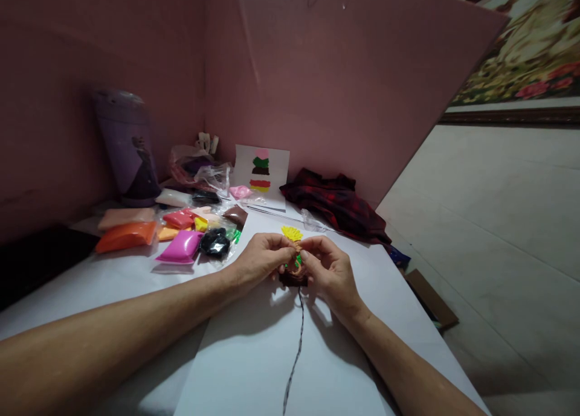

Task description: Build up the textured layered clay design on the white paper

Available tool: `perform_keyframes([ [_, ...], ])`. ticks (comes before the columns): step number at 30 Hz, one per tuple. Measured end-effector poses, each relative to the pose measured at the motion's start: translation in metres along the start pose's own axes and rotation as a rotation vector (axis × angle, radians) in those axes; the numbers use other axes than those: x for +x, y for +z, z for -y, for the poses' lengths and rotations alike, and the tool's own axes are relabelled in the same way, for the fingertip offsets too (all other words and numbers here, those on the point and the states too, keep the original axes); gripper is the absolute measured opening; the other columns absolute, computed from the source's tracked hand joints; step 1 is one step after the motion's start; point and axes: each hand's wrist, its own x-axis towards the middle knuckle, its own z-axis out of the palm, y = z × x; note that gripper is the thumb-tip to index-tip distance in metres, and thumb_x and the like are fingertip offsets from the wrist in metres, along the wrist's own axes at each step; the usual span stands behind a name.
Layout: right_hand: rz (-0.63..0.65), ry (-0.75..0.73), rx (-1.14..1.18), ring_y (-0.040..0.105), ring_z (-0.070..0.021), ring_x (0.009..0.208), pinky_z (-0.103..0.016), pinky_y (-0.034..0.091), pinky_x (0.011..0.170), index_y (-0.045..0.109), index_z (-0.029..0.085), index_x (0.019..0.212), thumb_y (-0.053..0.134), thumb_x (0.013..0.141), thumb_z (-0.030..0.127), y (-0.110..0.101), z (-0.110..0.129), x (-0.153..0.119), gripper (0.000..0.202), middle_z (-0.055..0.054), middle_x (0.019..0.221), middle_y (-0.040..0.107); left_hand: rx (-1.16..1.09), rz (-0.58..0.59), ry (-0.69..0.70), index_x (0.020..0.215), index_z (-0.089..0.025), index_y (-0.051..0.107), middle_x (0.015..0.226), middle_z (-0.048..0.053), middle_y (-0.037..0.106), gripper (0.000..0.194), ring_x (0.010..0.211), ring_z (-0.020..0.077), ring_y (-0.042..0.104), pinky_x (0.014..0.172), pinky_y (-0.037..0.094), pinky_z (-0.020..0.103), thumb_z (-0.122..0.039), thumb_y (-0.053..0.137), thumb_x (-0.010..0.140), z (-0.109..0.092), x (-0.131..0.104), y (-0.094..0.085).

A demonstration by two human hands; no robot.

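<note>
Both hands meet over white paper (244,355) and hold one small craft piece (294,278), with a yellow fringed top, green and tan parts in the middle and a dark brown base. My left hand (265,258) pinches its left side, thumb and index finger near the tan part. On the right side, my right hand (331,274) closes its thumb and fingers on the same piece. A dark twisted cord (294,361) runs down from the base across the paper. The fingertips partly hide the middle of the piece.
Bags of coloured clay (125,236) lie at the left, before a purple container (127,147). A sheet with coloured patches (276,168) leans on the pink wall at the back. Dark red cloth (338,204) lies at the back right, and a brown box (432,298) is beyond the right edge.
</note>
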Motion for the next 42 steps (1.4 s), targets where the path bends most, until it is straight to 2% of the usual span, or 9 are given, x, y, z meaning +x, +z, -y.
perform_keyframes([
  [5, 0.022, -0.050, -0.087, 0.060, -0.0160, 0.074, -0.024, 0.049, 0.057, 0.063, 0.019, 0.084, 0.058, 0.080, 0.024, -0.001, 0.000, -0.001, 0.009, -0.004, 0.084, 0.062, 0.008, 0.007, 0.005, 0.069, -0.012, 0.058, 0.056, -0.001, 0.057, 0.024, 0.043, 0.0066, 0.045, 0.040, 0.033, 0.018, -0.036, 0.062, 0.070, -0.001, -0.001, 0.001],
  [11, -0.002, -0.029, -0.128, 0.059, -0.0153, 0.069, -0.025, 0.049, 0.058, 0.061, 0.019, 0.084, 0.057, 0.081, 0.024, 0.000, -0.004, -0.002, 0.007, -0.002, 0.078, 0.062, -0.009, 0.021, 0.016, 0.072, -0.012, 0.059, 0.057, -0.001, 0.057, 0.023, 0.046, 0.0067, 0.046, 0.041, 0.035, 0.018, -0.034, 0.061, 0.072, 0.002, -0.001, -0.001],
  [17, -0.007, -0.030, -0.120, 0.059, -0.0144, 0.064, -0.025, 0.048, 0.056, 0.059, 0.020, 0.085, 0.056, 0.082, 0.024, -0.001, -0.006, -0.003, 0.006, -0.001, 0.076, 0.062, -0.039, 0.071, -0.023, 0.078, -0.012, 0.059, 0.062, -0.001, 0.061, 0.021, 0.048, 0.0081, 0.051, 0.043, 0.036, 0.019, -0.026, 0.067, 0.065, 0.003, 0.001, -0.002],
  [26, 0.005, -0.074, -0.168, 0.059, -0.0140, 0.067, -0.023, 0.048, 0.054, 0.060, 0.020, 0.084, 0.057, 0.082, 0.024, -0.001, -0.003, -0.003, 0.006, -0.002, 0.081, 0.060, -0.092, 0.042, -0.008, 0.072, -0.013, 0.058, 0.051, -0.005, 0.053, 0.017, 0.041, 0.0052, 0.045, 0.040, 0.035, 0.018, -0.027, 0.066, 0.066, 0.003, 0.001, -0.002],
  [33, -0.008, -0.095, -0.241, 0.058, -0.0147, 0.068, -0.023, 0.046, 0.053, 0.060, 0.019, 0.083, 0.057, 0.082, 0.025, -0.002, 0.002, -0.003, 0.007, -0.003, 0.078, 0.061, -0.084, 0.014, -0.016, 0.071, -0.012, 0.058, 0.052, -0.004, 0.053, 0.020, 0.042, 0.0056, 0.045, 0.041, 0.035, 0.018, -0.029, 0.068, 0.066, 0.001, 0.000, -0.001],
  [42, -0.028, -0.245, -0.347, 0.057, -0.0158, 0.072, -0.024, 0.043, 0.054, 0.065, 0.021, 0.084, 0.055, 0.081, 0.016, -0.002, 0.008, -0.003, 0.011, -0.003, 0.081, 0.061, -0.022, 0.059, 0.033, 0.074, -0.011, 0.061, 0.059, -0.002, 0.056, 0.023, 0.046, 0.0065, 0.046, 0.042, 0.035, 0.019, -0.034, 0.062, 0.071, 0.002, 0.000, -0.002],
])
